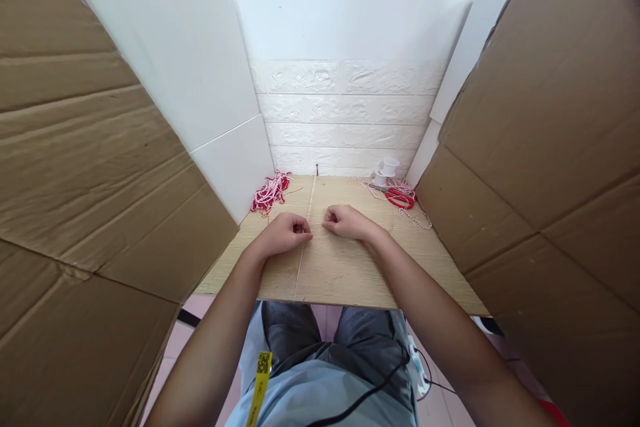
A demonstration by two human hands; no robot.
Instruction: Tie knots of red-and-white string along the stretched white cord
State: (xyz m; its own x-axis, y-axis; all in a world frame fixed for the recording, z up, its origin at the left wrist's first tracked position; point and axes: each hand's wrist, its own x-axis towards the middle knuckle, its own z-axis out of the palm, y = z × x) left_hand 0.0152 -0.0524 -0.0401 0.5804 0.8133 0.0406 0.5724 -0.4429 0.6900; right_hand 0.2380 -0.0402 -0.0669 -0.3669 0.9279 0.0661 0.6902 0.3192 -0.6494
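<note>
- Whitish cord [312, 195] runs down tabletop [350, 273] approx. ctr., from nr. small dark peg [317, 169] to front edge.
- L hand [290, 232] curled at cord, thumb + fingertips touching or v. close; can't tell if pinching it.
- R hand [344, 221] just R of cord, fingers curled in; can't tell if anything's pinched.
- Back L: red/wht yarn pile [271, 193].
- Back R: red-handled scissors [400, 198], wht spools [389, 167].
</note>
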